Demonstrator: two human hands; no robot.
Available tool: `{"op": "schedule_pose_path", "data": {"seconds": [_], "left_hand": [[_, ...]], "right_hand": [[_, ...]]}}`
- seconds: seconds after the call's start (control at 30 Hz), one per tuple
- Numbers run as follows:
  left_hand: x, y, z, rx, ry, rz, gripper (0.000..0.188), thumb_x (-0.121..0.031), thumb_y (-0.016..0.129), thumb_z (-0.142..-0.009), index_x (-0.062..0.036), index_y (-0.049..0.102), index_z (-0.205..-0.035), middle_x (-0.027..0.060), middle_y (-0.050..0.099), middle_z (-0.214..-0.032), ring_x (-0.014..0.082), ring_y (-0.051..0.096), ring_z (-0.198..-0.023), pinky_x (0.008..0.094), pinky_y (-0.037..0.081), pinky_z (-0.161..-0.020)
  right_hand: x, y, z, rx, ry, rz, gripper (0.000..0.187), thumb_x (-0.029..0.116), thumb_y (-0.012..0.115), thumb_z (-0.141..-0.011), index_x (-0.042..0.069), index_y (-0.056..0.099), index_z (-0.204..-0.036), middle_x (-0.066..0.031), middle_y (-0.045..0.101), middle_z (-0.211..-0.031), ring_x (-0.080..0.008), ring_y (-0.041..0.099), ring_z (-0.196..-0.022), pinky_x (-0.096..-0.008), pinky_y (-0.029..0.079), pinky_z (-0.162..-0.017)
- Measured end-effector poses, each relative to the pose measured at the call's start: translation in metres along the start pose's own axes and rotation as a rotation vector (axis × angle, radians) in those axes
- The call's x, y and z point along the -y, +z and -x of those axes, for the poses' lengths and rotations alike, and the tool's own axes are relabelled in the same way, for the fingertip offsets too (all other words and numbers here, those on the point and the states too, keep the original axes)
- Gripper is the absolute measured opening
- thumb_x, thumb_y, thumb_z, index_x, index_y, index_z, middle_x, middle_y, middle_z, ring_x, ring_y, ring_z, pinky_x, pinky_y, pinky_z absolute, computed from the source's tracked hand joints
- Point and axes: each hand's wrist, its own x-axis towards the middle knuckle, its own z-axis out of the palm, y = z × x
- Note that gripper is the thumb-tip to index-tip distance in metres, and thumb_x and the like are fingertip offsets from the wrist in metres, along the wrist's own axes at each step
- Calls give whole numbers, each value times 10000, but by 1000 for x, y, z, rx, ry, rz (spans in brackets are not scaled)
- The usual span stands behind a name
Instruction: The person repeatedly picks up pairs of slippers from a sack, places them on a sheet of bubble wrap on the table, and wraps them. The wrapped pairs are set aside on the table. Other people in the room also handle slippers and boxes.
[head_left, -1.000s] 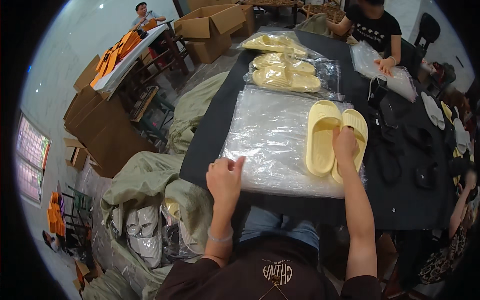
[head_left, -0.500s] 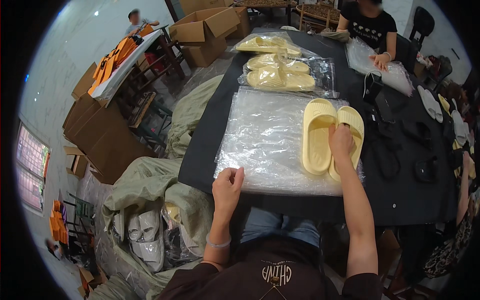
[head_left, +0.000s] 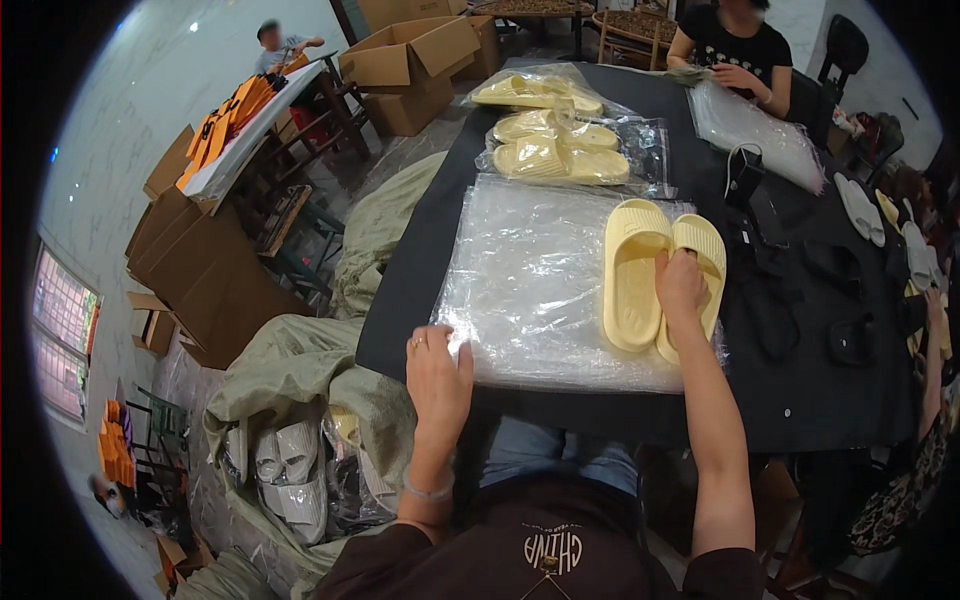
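Observation:
A pair of pale yellow slide slippers [head_left: 636,285] lies side by side, toes away from me, over the right part of a stack of clear plastic bags [head_left: 530,270]. My right hand [head_left: 681,290] is closed on the pair where the two slippers meet, its fingers partly inside the right slipper. At the stack's near left corner is my left hand [head_left: 438,380], thumb and fingers apart, with fingertips at the bags' edge. Whether they touch the plastic is hard to tell. Beyond the stack lie bagged yellow slippers [head_left: 560,160].
The black table [head_left: 400,300] also bears black sandals [head_left: 850,340] and a small black stand [head_left: 745,175] at right. Across it, a person handles more clear bags [head_left: 760,135]. A green woven sack [head_left: 270,370] with bagged grey slippers stands on the floor at left.
My left hand has moved slightly left and its thumb and fingers have spread. My right hand stays on the slippers. The person across has drawn both hands back toward their body.

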Motion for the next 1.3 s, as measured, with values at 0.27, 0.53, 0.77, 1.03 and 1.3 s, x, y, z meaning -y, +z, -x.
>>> {"op": "schedule_pose_path", "data": {"seconds": [0.27,0.53,0.77,1.03,1.3], "left_hand": [[-20,60,-49,253,433,82,393,-216,503,-922,-45,476,-1274,167,446,-1352,323,365,-1305,432,319,-1044],[18,85,-21,328,238,-72,543,-357,371,-948,-52,364,-1397,142,325,-1469,298,280,-1370,478,188,-1109],[14,87,-21,347,254,-157,552,-365,391,-937,-48,377,-1388,130,343,-1460,278,279,-1372,475,177,-1112],[75,112,0,520,-186,890,445,-287,437,-946,-20,454,-1302,123,537,-1272,265,496,-1186,442,387,-986],[17,83,-22,358,378,-241,480,-291,426,-931,-36,441,-1337,134,440,-1386,277,370,-1312,453,251,-1087]], "right_hand": [[4,-1,2,-18,-39,-22,360,318,539,-872,-33,615,-897,-209,607,-1000,-410,628,-839,-507,486,-757],[-3,2,1,16,-35,-47,406,360,539,-872,-37,613,-911,-236,621,-957,-419,616,-867,-518,474,-749],[57,-71,8,233,-102,-197,370,328,579,-849,-34,645,-817,-236,642,-837,-382,640,-781,-473,498,-674],[160,-34,99,440,-507,-370,277,260,556,-817,-2,645,-825,-210,642,-874,-366,649,-785,-462,510,-713],[85,-33,81,508,-314,-216,315,282,545,-830,-19,639,-825,-219,637,-884,-378,642,-790,-474,504,-719]]}}
